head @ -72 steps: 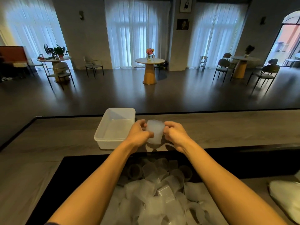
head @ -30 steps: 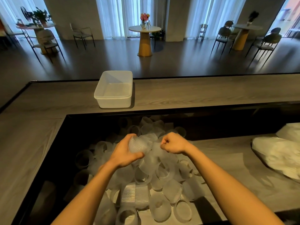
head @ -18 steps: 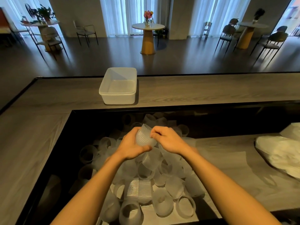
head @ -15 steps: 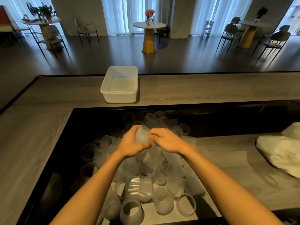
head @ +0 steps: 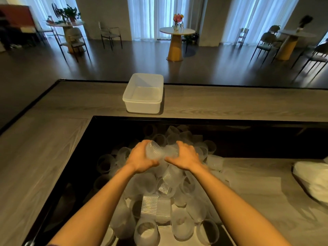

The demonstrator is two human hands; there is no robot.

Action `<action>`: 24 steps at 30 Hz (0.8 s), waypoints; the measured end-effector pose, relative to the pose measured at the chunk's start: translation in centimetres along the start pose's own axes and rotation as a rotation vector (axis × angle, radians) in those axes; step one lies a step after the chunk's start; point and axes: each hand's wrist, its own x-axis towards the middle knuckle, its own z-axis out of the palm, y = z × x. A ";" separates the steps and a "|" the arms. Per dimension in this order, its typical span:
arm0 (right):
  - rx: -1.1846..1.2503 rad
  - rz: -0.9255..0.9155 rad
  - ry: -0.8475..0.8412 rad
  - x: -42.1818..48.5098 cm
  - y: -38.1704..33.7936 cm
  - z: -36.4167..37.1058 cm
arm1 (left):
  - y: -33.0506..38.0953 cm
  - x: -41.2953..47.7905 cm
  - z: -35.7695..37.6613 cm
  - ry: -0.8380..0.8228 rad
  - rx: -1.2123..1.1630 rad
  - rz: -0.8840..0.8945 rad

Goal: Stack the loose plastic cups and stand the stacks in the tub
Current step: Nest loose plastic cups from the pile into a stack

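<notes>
A heap of loose clear ribbed plastic cups (head: 159,201) fills the lower counter below me. Above the heap, my left hand (head: 140,157) grips a ribbed cup (head: 153,151) lying on its side. My right hand (head: 184,158) holds a second cup (head: 171,151) against it, the two cups meeting between my hands. The white plastic tub (head: 143,94) stands on the raised wooden ledge beyond the heap, with nothing visible inside it.
The raised wooden ledge (head: 230,103) runs across the far side and down the left. A white plastic bag (head: 314,180) lies on the lower counter at the right. Tables and chairs stand in the room beyond the ledge.
From beside the tub, my hands dropped to the heap. The left picked up a ribbed cup, the right took another, and the two cups have come together.
</notes>
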 end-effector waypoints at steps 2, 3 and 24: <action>-0.060 0.000 -0.029 0.3 -0.3 0.6 | -0.3 -0.1 -0.1 -0.015 0.036 -0.008; -0.081 -0.002 -0.043 0.4 -0.4 0.8 | -0.4 -0.2 -0.1 -0.023 0.048 -0.013; 0.326 -0.295 -0.033 -0.5 0.2 -1.8 | 0.1 -0.2 -0.4 -0.048 0.285 -0.009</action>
